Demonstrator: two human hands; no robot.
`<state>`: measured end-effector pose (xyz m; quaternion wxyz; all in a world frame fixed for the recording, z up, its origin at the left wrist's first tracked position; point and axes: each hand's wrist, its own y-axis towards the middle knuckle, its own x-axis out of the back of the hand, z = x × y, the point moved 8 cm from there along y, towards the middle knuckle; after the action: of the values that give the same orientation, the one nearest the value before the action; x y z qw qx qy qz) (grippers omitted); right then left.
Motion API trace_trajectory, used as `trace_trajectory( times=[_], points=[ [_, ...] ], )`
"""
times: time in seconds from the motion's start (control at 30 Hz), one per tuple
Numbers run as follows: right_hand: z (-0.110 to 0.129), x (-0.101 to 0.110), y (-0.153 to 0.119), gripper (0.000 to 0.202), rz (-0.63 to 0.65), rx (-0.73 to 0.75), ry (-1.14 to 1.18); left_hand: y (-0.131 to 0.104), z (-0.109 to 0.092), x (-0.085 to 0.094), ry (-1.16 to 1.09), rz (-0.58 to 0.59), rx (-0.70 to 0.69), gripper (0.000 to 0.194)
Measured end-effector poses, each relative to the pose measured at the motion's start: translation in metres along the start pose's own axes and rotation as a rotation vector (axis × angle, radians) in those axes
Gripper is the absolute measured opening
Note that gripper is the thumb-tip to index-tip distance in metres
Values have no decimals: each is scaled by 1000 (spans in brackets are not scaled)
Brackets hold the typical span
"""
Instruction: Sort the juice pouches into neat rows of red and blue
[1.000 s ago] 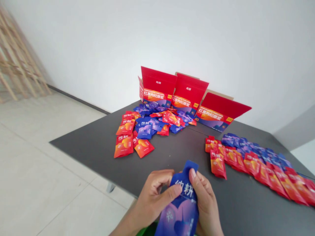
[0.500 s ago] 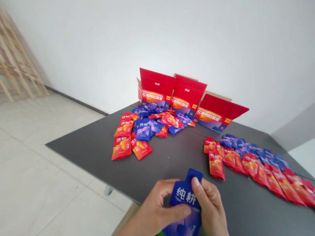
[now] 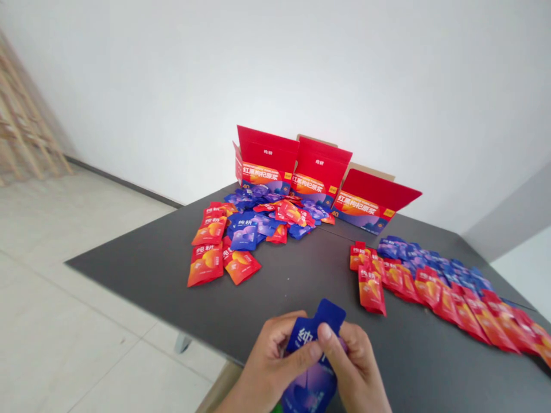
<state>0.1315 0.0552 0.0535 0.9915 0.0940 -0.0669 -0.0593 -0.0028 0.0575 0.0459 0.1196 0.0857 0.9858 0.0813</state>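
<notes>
From where I stand, the blue pouch (image 3: pixel 307 387) is up near the front of the table (image 3: pixel 150 264), its narrow tab pointing away from the person, toward the three red boxes (image 3: pixel 318 172). Its long axis runs away from the body, leaning a little to the right at the tab end, with the printed face up toward the head.

The pouch lies between the two hands. The left hand (image 3: pixel 275 358) is clamped on its left side, thumb across the lettering; the right hand (image 3: pixel 355 364) pinches it just below the tab, thumb on top. The thumbs are close together, and the pouch's lower end runs toward the bottom of the view.

The table's near edge passes beside the left forearm. Bare tabletop opens ahead of the hands, bounded by the mixed pile of pouches (image 3: pixel 244 236) at far left and the red row (image 3: pixel 447 304) on the right, a blue row (image 3: pixel 430 261) behind it.
</notes>
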Motion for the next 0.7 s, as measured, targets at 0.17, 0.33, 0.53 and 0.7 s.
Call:
trace_trajectory(
  times=[0.17,0.33,0.53,0.7],
  points=[
    [-11,3,2,41,-10,-90,88,-2,-1,-7,-110,78,52,29],
    [-11,0,7,40,2,-69,81,0,-3,-2,-65,-15,9,29],
    [-1,-2,-1,37,-27,28,11,0,-4,15,76,-189,-54,38],
    [-4,0,-11,38,-52,50,-18,-3,-7,20,216,-216,-84,38]
  ],
)
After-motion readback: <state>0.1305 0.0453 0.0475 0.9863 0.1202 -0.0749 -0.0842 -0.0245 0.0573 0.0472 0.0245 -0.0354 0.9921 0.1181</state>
